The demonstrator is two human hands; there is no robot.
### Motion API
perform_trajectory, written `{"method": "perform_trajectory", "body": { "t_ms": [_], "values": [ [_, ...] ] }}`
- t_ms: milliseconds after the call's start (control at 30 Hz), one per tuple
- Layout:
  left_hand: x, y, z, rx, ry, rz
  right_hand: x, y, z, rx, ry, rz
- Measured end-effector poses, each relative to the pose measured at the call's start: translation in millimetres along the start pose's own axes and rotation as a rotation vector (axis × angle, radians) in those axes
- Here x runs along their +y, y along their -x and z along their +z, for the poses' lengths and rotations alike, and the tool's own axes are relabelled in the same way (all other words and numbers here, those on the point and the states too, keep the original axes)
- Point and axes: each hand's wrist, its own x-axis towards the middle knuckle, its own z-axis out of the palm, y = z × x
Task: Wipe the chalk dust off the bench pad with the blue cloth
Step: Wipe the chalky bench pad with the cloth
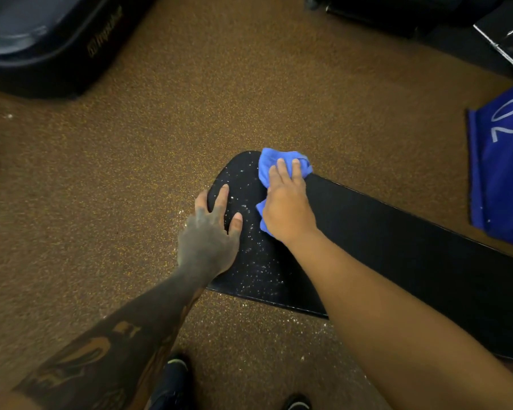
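The right grip (pixel 285 202) lies flat, fingers straight and together, pressing a crumpled blue cloth (pixel 268 161) onto the rounded end of the worktop (pixel 382 226), a long black pad with a smooth matte skin. The left grip (pixel 208 235) is spread open beside it, palm down on the pad, outer fingers draped over the curved rim. White chalk dust (pixel 258 270) speckles the pad between and below the hands. Below is a grainy brown speckled floor (pixel 190 128); a blue fabric marked "02" (pixel 501 179) hangs at right
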Motion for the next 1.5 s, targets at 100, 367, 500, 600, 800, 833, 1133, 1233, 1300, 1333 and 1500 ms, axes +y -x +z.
{"method": "perform_trajectory", "body": {
  "t_ms": [100, 367, 500, 600, 800, 833, 1133, 1233, 1300, 1333, 1500],
  "values": [
    [0, 0, 2, 0.000, 0.005, 0.001, 6, 7, 3, -0.073, 0.093, -0.333],
    [0, 1, 0, -0.002, 0.000, 0.002, -3, -15, -6, -0.032, 0.032, -0.189],
    [0, 1, -1, 0.002, 0.020, 0.010, 9, -15, -11, -0.094, 0.097, -0.339],
    [0, 0, -1, 0.004, 0.028, 0.006, -2, -29, -15, -0.016, 0.044, -0.076],
    [1, 0, -2, -0.001, 0.028, -0.009, -2, -29, -7, -0.119, 0.058, -0.442],
    [1, 0, -2, 0.001, 0.031, -0.011, 2, -34, -9, -0.109, 0.048, -0.408],
    [-8, -7, -10, -0.027, 0.414, -0.126, -8, -38, -19, -0.054, 0.091, -0.203],
    [-14, -10, -14, -0.083, 0.632, -0.194, -3, -41, -14, -0.096, 0.032, -0.206],
    [-17, -8, -13, -0.098, 0.693, -0.200, -5, -42, -11, -0.064, -0.051, -0.192],
    [-19, -8, -11, -0.098, 0.716, -0.206, -8, -41, -9, -0.043, -0.083, -0.187],
    [-25, -11, -6, -0.073, 0.748, -0.234, -9, -26, -2, -0.057, 0.000, -0.458]
  ]
}}
